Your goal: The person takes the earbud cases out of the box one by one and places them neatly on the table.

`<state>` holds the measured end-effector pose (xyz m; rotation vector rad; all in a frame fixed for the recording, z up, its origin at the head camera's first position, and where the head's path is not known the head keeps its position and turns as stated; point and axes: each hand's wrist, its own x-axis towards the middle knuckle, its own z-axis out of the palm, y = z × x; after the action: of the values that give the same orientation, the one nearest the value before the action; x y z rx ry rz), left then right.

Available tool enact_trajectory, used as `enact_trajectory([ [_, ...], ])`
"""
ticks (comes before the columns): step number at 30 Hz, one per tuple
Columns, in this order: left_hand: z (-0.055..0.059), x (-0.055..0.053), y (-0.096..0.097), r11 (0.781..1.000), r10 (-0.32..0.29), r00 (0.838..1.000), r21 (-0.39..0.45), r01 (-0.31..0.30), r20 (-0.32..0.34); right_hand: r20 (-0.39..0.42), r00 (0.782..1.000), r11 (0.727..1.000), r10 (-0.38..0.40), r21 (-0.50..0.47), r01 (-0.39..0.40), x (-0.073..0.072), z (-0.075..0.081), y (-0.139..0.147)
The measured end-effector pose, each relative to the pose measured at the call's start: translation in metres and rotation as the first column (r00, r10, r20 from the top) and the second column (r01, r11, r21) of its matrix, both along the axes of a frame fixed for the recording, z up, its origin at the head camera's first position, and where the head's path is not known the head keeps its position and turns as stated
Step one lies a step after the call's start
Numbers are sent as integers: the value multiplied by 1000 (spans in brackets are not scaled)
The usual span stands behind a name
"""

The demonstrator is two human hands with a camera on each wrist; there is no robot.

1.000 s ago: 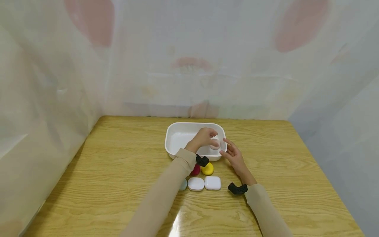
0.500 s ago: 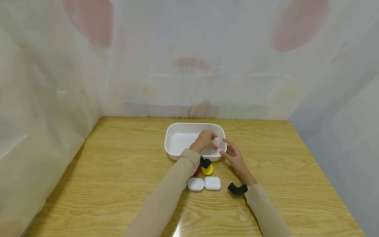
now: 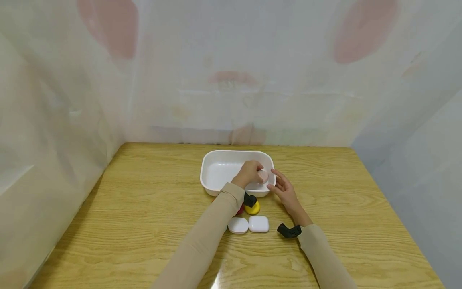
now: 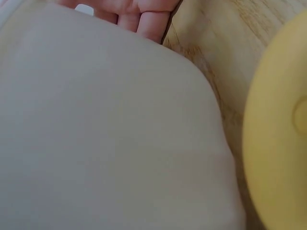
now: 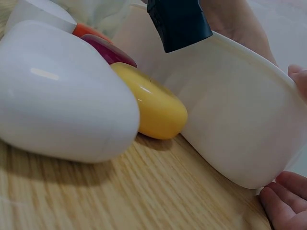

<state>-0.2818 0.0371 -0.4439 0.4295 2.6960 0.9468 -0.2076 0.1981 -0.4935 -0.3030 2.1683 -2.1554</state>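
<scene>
Inside the white tray (image 3: 216, 176), at its right end, my left hand (image 3: 247, 173) pinches a small pale pink round case (image 3: 263, 176) between thumb and fingers. The case's left side is hidden by the hand. My right hand (image 3: 286, 194) is at the tray's right front corner, its fingers loosely extended against the outer wall and rim. The right wrist view shows these fingers (image 5: 288, 194) low by the tray's corner. In the left wrist view the tray wall (image 4: 105, 124) covers most of the picture, and the pink case is out of sight.
In front of the tray lie a yellow round case (image 3: 252, 207) and a dark red one (image 3: 241, 209), partly under the left sleeve. Nearer stand a white oval case (image 3: 238, 225) and a white rounded-square case (image 3: 258, 224). An orange piece (image 5: 93, 31) shows behind. Wooden table (image 3: 343, 192) surrounds them.
My left hand has shifted slightly right and closed its fingers on the pink case, which has been tilted a little. The left forearm covers more of the front row. My right hand has stayed put.
</scene>
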Motion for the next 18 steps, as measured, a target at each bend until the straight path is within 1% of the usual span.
enact_trajectory([
  [6,-1,1,0,1000,-27,998,-15,26,-50,-17,1000,1000,-2,-26,2,0,-2,0],
  [9,0,2,-1,999,-31,998,-16,30,-49,-17,1000,1000,-2,-27,2,0,-3,0],
  [12,5,3,-2,999,-48,997,-10,47,-59,-11,1000,1000,-4,-25,3,0,-3,0],
  [18,20,4,-9,997,-79,991,14,81,-108,-3,1000,1000,0,-24,0,-1,-3,1],
])
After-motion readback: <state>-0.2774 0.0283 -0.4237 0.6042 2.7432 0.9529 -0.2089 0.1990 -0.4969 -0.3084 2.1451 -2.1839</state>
